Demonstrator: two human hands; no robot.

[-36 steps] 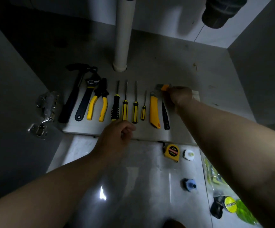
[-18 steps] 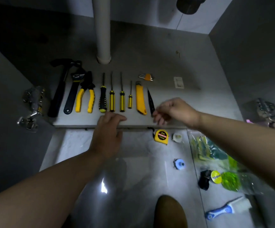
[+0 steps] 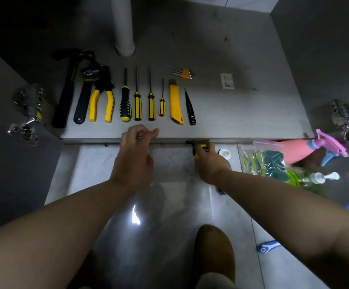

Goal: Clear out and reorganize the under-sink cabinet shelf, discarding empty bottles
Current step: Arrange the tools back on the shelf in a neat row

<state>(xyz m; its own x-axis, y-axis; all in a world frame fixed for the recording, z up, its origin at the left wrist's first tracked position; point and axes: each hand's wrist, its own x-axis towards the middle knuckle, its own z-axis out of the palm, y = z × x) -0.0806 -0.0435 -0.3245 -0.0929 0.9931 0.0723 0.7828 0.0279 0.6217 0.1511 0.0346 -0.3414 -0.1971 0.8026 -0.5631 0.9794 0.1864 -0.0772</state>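
Restocking step: right hand (image 3: 210, 163) grips the tape measure (image 3: 203, 149) on the floor below the shelf (image 3: 242, 113) edge, left hand (image 3: 137, 140) curled, empty; next, likely lifting it beside the tool row (image 3: 176, 103).

Both forearms (image 3: 65, 226) bare as far up as can be seen; left hand (image 3: 135, 155) and right hand (image 3: 210, 163) bare as well. One foot noted, in a brown slipper (image 3: 213, 251) with a rounded toe and a matte, suede-like upper. Pale grey-beige cuff (image 3: 215, 281) at its ankle end, only partly seen.
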